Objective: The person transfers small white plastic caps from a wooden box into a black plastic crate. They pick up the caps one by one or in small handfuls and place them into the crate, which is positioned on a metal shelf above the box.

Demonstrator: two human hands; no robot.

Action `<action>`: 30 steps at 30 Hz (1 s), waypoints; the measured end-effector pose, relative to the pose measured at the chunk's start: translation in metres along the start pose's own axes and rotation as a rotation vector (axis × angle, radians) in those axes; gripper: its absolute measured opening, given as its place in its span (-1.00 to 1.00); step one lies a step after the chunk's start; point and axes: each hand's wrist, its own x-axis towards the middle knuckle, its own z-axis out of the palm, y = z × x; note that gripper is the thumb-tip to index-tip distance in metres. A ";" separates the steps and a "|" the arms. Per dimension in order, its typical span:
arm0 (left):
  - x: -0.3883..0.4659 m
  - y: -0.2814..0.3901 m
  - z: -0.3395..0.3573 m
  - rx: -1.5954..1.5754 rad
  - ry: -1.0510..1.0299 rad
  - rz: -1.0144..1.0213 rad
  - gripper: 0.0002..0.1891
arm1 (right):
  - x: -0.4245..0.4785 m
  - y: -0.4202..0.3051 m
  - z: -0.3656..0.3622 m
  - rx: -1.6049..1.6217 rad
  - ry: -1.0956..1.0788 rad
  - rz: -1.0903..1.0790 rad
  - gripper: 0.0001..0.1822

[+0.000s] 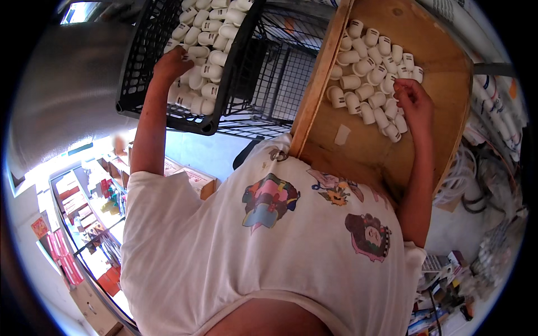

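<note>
My left hand reaches into a black plastic crate, its fingers down among white domed plastic caps. Whether those fingers grip a cap is hidden by the hand. On the right, a shallow wooden box holds a loose cluster of similar white caps, many with a small dark printed mark. My right hand is over the right side of this cluster, fingers curled, the thumb and forefinger beside a cap. I cannot tell whether they hold anything.
A wire shopping cart stands between crate and box. The wooden box's raised edge separates them. A small pale paper piece lies in the box. Coiled clear tubing hangs at right; a stocked shelf is at lower left.
</note>
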 end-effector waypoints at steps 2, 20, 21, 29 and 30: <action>-0.008 0.010 -0.006 0.033 0.101 -0.044 -0.47 | 0.002 0.004 -0.002 0.012 0.017 0.004 -0.78; -0.088 0.149 -0.095 -0.977 0.080 0.636 -0.57 | -0.015 -0.050 0.024 0.209 -0.073 -0.154 -0.79; -0.092 0.158 -0.095 -0.996 0.064 0.685 -0.57 | -0.017 -0.058 0.025 0.235 -0.099 -0.181 -0.78; -0.126 0.244 -0.083 -0.998 0.067 0.835 -0.58 | -0.041 -0.101 0.047 0.276 -0.219 -0.381 -0.36; -0.128 0.250 -0.079 -0.973 0.035 0.806 -0.58 | -0.043 -0.102 0.049 0.208 -0.184 -0.417 -0.30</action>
